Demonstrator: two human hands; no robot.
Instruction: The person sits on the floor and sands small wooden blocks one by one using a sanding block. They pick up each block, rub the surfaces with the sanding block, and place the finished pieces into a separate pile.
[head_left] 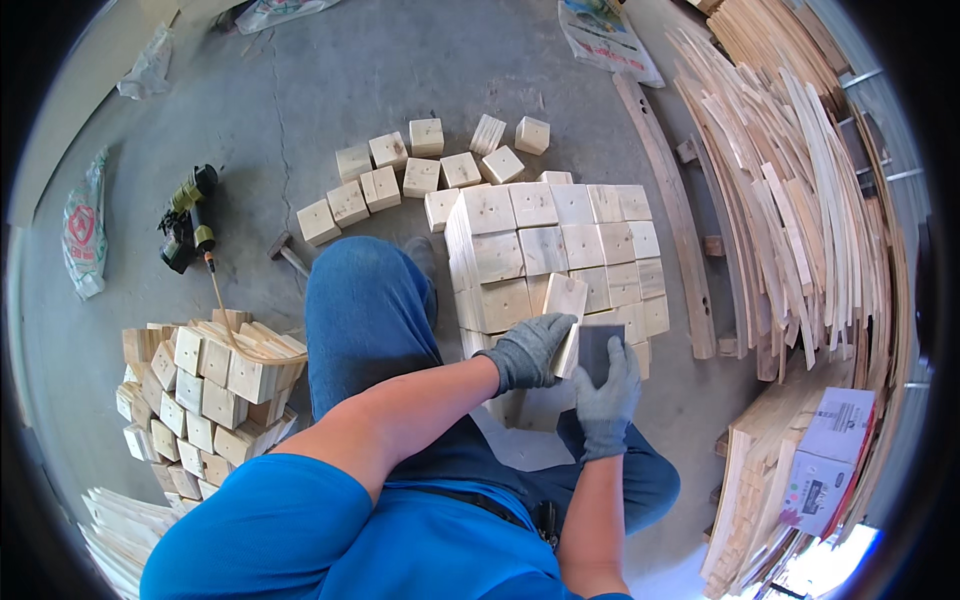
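Left hand: the gloved left hand [528,350] is closed around one wooden block [565,318], fingers wrapped over its near edge, so that the block is kept tilted up off the stack with one face turned toward the other hand.
Right hand: the gloved right hand [606,392] is curled around a dark flat pad [598,350] (probably a sanding pad, though its surface cannot be made out), which is pressed against the block's side; the grip appears firm, fingers bent over the pad's lower edge.
Held block: it is located at the near edge of the stacked blocks [560,255], just above the knees, where both hands can reach it without leaning.
Stack: pale square blocks are laid in tight rows directly in front of the person.
Loose blocks: a scattered group of loose blocks [400,175] is seen beyond the stack on the concrete floor [300,100].
Left pile: a second heap of blocks [205,395] is set beside the left knee.
Tools: a nail gun [188,220] and a hammer [288,255] lie well apart from both hands.
Right side: long wooden slats [790,200] are piled along the right side.
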